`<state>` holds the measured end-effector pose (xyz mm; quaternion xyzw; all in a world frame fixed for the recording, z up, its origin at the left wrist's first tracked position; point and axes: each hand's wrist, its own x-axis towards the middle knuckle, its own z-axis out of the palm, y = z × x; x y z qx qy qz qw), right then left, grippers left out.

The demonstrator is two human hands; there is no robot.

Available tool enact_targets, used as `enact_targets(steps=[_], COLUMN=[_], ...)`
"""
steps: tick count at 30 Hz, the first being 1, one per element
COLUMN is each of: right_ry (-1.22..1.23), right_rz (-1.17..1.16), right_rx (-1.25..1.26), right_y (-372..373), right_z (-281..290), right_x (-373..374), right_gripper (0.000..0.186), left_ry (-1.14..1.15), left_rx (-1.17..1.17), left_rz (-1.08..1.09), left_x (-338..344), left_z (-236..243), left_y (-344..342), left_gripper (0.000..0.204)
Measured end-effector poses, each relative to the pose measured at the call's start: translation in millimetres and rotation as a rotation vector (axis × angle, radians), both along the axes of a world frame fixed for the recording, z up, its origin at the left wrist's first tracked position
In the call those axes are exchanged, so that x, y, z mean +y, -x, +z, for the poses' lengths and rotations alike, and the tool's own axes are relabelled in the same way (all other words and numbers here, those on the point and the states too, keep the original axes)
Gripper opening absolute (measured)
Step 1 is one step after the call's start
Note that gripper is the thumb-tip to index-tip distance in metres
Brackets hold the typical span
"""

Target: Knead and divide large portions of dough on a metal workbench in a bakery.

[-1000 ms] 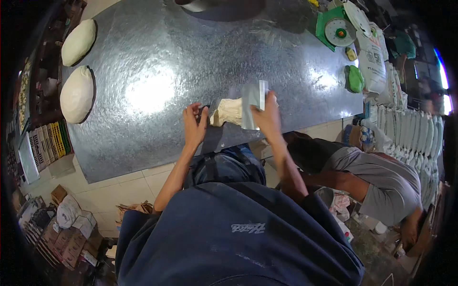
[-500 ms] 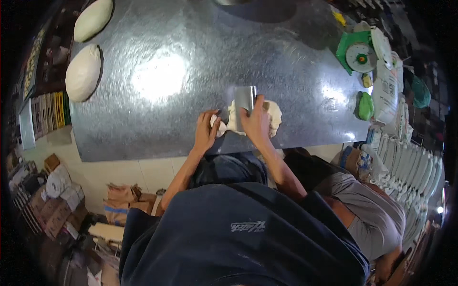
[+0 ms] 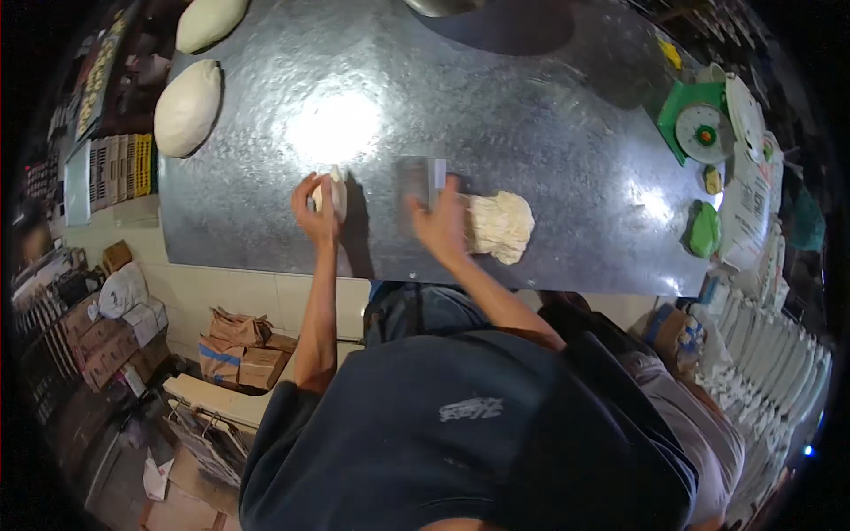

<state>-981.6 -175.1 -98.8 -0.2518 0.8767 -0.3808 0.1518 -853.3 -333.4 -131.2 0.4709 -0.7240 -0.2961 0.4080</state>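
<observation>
My left hand (image 3: 313,211) is closed around a small pale piece of dough (image 3: 337,193). A dark shadow falls on the tabletop just right of it, and the piece appears lifted off the surface. In my right hand (image 3: 439,226), smeared by motion, is a flat metal dough scraper (image 3: 414,181) with its blade to the left. Directly right of that hand lies a larger lump of dough (image 3: 503,227), wrinkled on top and partly covered by my fingers on its left side.
Two big smooth dough loaves (image 3: 188,109) rest at the table's far left. A green dial scale (image 3: 704,133) and a green bag (image 3: 705,230) are along the right edge. A round metal vessel (image 3: 443,5) shows at the far edge. Another person's grey sleeve (image 3: 677,411) is close on my right.
My left hand has carried the small dough piece left, apart from the larger lump. The scraper has come off the lump and moved left. The whole view has shifted a little.
</observation>
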Motion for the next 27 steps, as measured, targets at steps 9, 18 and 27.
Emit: enact_targets(steps=[9,18,27], right_ry=[-0.036,0.102,0.247], right_rz=[-0.27,-0.485,-0.452], right_rx=[0.158,-0.045,-0.079], right_y=[39.5,-26.7,-23.4], right_z=[-2.5,43.5,38.2], right_x=[75.8,104.9,111.0], right_gripper=[0.058,0.059,0.059], left_ry=[0.205,0.157,-0.349], left_rx=[-0.161,-0.306,0.139], left_rz=[-0.48,-0.535,-0.446], left_x=[41.1,10.5,44.8], left_z=[-39.4,-33.6,-12.1], left_y=[18.5,-5.5,-25.3], left_gripper=[0.028,0.05,0.046])
